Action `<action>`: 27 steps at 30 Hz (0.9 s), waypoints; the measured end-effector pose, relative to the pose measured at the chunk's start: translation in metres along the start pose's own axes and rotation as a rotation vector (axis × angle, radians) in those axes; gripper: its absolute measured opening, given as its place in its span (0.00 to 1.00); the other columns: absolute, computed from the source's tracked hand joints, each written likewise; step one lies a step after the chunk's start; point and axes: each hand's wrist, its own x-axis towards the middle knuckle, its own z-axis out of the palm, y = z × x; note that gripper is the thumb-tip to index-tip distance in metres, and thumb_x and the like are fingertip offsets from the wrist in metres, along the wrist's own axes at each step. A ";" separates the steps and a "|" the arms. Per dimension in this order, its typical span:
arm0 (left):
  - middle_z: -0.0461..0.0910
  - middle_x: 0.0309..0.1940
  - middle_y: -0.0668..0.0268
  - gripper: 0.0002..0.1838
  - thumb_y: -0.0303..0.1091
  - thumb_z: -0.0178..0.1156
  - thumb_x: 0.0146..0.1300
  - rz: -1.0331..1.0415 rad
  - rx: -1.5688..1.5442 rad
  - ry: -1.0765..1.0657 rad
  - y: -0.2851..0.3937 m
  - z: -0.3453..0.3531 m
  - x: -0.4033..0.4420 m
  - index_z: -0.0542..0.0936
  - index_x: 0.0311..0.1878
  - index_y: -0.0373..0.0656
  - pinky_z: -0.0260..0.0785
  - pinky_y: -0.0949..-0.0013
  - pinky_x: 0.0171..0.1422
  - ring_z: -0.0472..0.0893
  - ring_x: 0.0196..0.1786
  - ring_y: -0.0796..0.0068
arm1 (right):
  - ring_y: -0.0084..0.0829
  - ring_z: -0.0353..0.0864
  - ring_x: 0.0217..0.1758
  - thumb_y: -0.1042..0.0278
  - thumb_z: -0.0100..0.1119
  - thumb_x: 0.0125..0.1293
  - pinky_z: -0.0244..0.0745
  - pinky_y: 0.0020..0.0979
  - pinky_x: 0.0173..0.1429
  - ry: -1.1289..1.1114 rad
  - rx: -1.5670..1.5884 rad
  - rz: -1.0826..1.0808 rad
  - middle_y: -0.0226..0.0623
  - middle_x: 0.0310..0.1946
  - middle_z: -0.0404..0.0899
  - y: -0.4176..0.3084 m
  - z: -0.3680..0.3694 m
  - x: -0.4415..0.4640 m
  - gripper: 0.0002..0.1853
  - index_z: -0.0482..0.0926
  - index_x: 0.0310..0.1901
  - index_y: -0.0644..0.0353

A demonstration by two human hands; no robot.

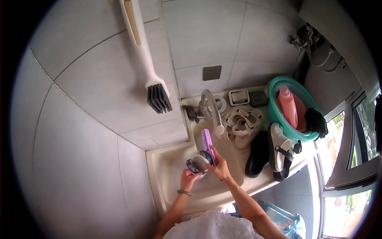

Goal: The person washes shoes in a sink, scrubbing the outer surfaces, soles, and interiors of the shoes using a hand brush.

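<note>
Over the cream sink (pixel 159 175), my left hand (pixel 189 178) grips a dark shoe with a grey-brown sole or insole (pixel 199 163) by its near edge. My right hand (pixel 220 168) is wrapped round a purple brush (pixel 207 139), whose bristles face left beside the shoe. The brush's lower end is partly hidden by my fingers. Just above, the faucet (pixel 218 125) reaches out over the basin. A pair of beige sandals (pixel 243 125) lies to the right of the faucet.
On the ribbed counter at right are a black shoe (pixel 258 154), a white clog (pixel 276 145) and a dark strapped one (pixel 283 169). Behind them a teal basin (pixel 274 115) holds a pink bottle (pixel 288 107). A large white brush (pixel 145 59) hangs on the wall.
</note>
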 end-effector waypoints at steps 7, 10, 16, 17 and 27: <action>0.74 0.37 0.57 0.32 0.45 0.77 0.50 0.117 0.470 0.018 0.036 -0.024 -0.004 0.68 0.46 0.36 0.75 0.69 0.40 0.77 0.37 0.72 | 0.25 0.75 0.49 0.78 0.60 0.48 0.69 0.23 0.57 -0.048 0.040 -0.020 0.38 0.52 0.78 0.006 0.000 0.001 0.46 0.57 0.74 0.57; 0.75 0.42 0.54 0.37 0.47 0.77 0.49 0.401 0.723 0.013 0.042 -0.027 0.004 0.69 0.55 0.38 0.73 0.62 0.50 0.78 0.43 0.62 | 0.26 0.74 0.49 0.79 0.58 0.48 0.69 0.23 0.56 -0.148 0.050 -0.011 0.36 0.51 0.77 0.004 -0.004 0.005 0.46 0.57 0.74 0.58; 0.76 0.49 0.51 0.35 0.36 0.72 0.50 0.553 0.824 -0.281 0.034 -0.007 0.028 0.71 0.63 0.45 0.72 0.54 0.55 0.78 0.49 0.48 | 0.31 0.78 0.49 0.77 0.58 0.53 0.71 0.27 0.56 -0.199 -0.024 -0.081 0.46 0.54 0.78 0.001 -0.003 0.005 0.37 0.68 0.69 0.57; 0.76 0.47 0.51 0.32 0.34 0.70 0.51 0.526 0.922 -0.152 0.033 -0.002 0.026 0.72 0.62 0.47 0.73 0.53 0.53 0.78 0.48 0.47 | 0.33 0.80 0.46 0.75 0.60 0.55 0.73 0.29 0.54 -0.082 -0.214 -0.097 0.48 0.51 0.79 -0.004 -0.005 0.000 0.34 0.69 0.68 0.55; 0.72 0.44 0.49 0.24 0.28 0.61 0.55 0.514 1.114 0.190 0.008 0.050 0.017 0.71 0.57 0.39 0.74 0.48 0.43 0.78 0.43 0.43 | 0.52 0.79 0.24 0.74 0.54 0.66 0.70 0.41 0.29 0.153 -0.471 -0.113 0.58 0.21 0.73 0.011 0.021 -0.068 0.22 0.75 0.63 0.54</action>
